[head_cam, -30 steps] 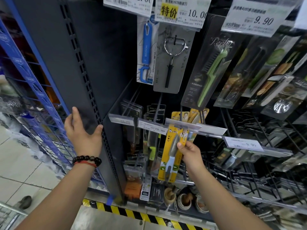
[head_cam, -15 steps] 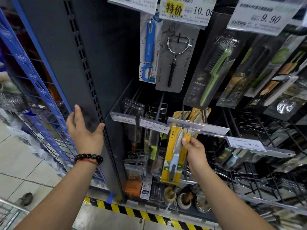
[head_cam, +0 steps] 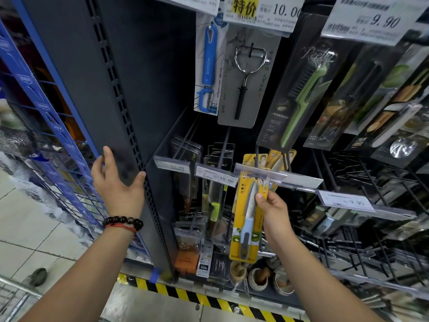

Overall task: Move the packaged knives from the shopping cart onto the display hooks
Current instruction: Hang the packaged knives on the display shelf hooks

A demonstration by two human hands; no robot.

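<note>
Yellow packaged knife [head_cam: 247, 219] was pinched at its right edge by the right grip [head_cam: 271, 213], top tucked behind the clear price rail [head_cam: 276, 176] just above it. Left grip [head_cam: 117, 182] was spread flat against the dark shelf upright [head_cam: 130, 126], holding nothing.

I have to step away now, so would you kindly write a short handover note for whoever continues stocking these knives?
Left hand: braced flat on the dark shelving upright, holding nothing.
Right hand: pinching the yellow packaged knife by its right edge, its top raised just behind the clear price strip.
More yellow packs already hang on that hook behind it.
Whether this pack's hole is over the hook cannot be seen.
Left: seat it on the hook, let go, then fetch further packs; only a corner of the cart shows at lower left, contents unseen.
</note>
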